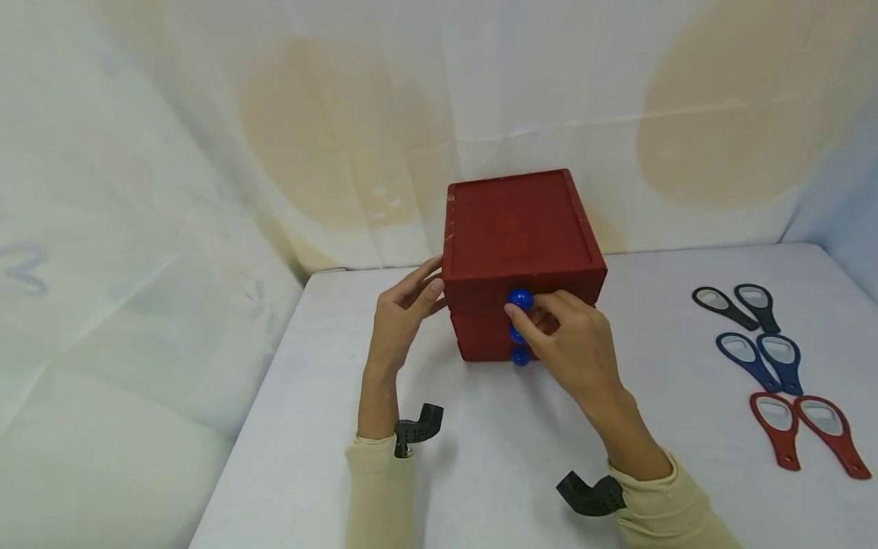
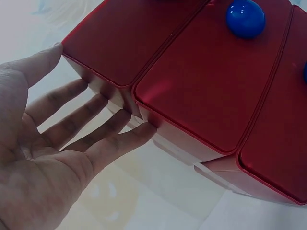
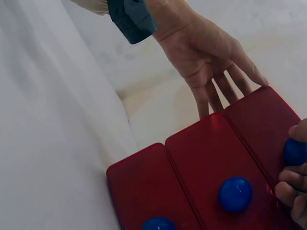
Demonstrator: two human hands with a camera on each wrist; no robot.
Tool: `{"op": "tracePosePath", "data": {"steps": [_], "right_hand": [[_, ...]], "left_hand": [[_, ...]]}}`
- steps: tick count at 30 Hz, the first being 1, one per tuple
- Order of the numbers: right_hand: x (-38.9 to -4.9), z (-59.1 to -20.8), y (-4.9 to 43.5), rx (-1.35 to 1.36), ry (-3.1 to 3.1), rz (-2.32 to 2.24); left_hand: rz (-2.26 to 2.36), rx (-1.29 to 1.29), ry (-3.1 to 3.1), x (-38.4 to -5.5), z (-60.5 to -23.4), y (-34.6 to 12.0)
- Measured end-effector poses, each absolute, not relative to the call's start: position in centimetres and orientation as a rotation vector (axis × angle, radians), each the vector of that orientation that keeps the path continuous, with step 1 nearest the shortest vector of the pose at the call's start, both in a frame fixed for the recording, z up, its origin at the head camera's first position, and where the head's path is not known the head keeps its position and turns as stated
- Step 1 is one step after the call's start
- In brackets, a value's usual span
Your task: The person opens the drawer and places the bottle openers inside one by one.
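Opening step, presumably: my right hand [image 1: 575,335] pinches the top knob [image 1: 520,298]; outstretched left hand [image 1: 400,324] braces the cabinet [image 1: 514,225]; nearward pull required.

A white, creased sheet backdrop [image 1: 542,91] with tan blotches [image 1: 343,137] fills the frame's top; a smooth white counter [image 1: 309,427] lies below.

Bare white tabletop [image 1: 658,366] leaves a broad lane between the red three-drawer cabinet [image 1: 517,229] and the six magnifying glasses [image 1: 789,374] at the right; more room lies in front, between the forearms, though two black wrist mounts [image 1: 591,496] jut into it; the left hand [image 1: 401,316] obstructs the cabinet's left side; the right hand [image 1: 572,335], pinching the top blue knob [image 1: 520,298], covers part of the front; the cloth backdrop [image 1: 535,91] bars the rear.
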State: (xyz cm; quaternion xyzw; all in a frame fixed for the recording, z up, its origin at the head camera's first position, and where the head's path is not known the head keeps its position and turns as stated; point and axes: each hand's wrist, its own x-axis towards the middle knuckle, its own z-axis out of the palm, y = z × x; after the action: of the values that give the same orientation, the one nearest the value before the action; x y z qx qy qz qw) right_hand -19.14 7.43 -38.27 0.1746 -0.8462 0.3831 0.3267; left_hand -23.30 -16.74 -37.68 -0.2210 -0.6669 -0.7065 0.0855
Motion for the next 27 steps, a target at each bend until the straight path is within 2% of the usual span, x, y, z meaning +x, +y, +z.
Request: {"op": "tracePosePath", "data": {"steps": [8,27], "right_hand": [[-18.5,-38.0,8.0,0.502,-2.195,1.036],[-14.1,-35.6,8.8,0.517,-2.449,0.888]], "left_hand": [[-2.105,-0.648,-1.987,-23.2,-37.5,-16.7],[-2.044,-0.549,-2.089,-22.6,-37.4,-16.4]]}}
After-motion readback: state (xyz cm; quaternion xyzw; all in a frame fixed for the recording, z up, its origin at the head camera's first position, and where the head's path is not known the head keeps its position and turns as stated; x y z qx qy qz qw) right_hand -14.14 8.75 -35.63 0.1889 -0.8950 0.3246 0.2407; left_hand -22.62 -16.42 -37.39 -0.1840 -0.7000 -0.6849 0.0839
